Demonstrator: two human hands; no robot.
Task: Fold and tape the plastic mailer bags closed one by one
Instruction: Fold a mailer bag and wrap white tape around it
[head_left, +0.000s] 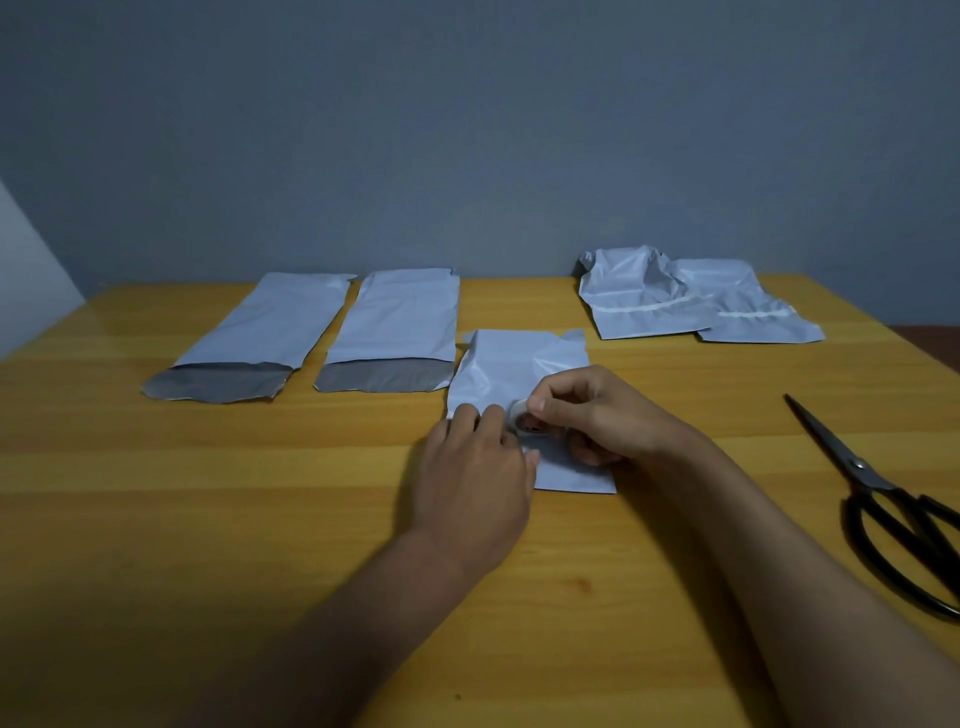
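The right grip (576, 410) pinches a small tape roll (522, 422) over the folded mailer (519, 374) at mid tabletop (208, 493); the left grip (478, 467) presses it flat-fingered. Scissors (883, 499) lie right, beneath a grey-blue wall (467, 130).

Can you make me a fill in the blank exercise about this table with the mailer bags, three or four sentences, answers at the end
1. The scissors lie on the table to the person's ____ side.
2. The number of unfolded mailers lying flat at the far left is ____.
3. The right hand holds a small roll of ____ over the middle mailer.
4. The two taped mailers lie at the far ____.

Answers: right; two; tape; right
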